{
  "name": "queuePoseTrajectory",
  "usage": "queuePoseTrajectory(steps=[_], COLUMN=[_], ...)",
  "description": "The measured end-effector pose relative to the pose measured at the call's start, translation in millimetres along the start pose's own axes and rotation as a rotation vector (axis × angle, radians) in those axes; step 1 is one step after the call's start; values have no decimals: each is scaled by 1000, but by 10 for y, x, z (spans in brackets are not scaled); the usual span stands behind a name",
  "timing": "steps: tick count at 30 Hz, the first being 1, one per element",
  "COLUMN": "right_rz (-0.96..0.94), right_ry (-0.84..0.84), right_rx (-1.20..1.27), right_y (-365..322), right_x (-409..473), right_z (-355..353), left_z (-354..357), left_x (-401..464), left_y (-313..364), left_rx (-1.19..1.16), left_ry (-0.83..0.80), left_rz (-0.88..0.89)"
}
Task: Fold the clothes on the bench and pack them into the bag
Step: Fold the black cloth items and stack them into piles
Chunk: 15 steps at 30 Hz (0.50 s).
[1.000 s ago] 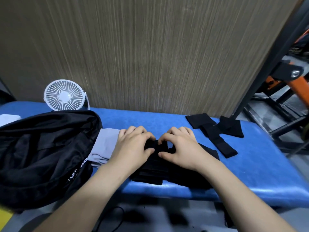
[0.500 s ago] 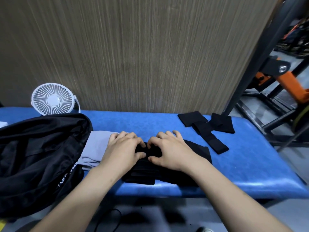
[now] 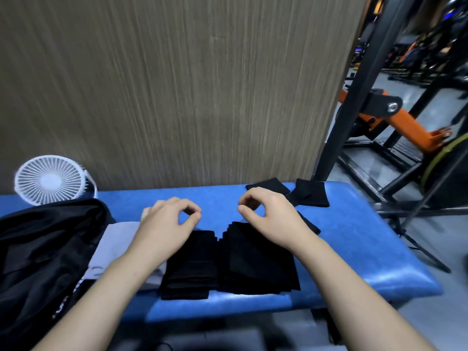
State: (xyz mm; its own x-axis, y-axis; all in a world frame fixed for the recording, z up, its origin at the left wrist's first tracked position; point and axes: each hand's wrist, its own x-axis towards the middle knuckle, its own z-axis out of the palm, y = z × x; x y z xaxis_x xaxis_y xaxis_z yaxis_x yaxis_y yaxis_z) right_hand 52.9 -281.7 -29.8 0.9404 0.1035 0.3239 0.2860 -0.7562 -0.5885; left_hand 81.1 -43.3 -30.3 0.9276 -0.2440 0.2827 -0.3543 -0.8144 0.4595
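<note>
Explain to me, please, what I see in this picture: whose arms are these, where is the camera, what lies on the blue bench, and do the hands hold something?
There is no machine here. A person wears a camera on the head, and it looks forward and down, so the two bare arms come in from the bottom edge. The left hand and the right hand hover above the blue bench. Each has its fingers curled with thumb and forefinger close together, and neither holds anything that I can see.

On the bench lies a folded black garment, just under the hands. To its left a grey garment lies partly under the left forearm, beside an open black bag. Behind the right hand lie smaller black cloth pieces. A small white fan stands at the back left.
</note>
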Motion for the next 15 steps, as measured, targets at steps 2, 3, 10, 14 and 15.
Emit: queuePoseTrajectory(steps=[2, 3, 10, 14, 15], right_rz=[44, 73, 288, 379, 389], right_ry=[41, 61, 81, 3, -13], right_rx=[-15, -27, -102, -158, -182], right_y=[154, 234, 757, 956, 996], right_x=[-26, -39, -122, -169, -175], right_z=[-132, -194, -373, -335, -317], left_z=[50, 78, 406, 732, 817], left_x=[127, 200, 859, 1256, 1349], left_y=[100, 168, 712, 843, 853], left_rx=[-29, -39, -108, -93, -64], left_ry=[-54, -82, -219, -318, -336], left_rz=[-1, 4, 13, 17, 24])
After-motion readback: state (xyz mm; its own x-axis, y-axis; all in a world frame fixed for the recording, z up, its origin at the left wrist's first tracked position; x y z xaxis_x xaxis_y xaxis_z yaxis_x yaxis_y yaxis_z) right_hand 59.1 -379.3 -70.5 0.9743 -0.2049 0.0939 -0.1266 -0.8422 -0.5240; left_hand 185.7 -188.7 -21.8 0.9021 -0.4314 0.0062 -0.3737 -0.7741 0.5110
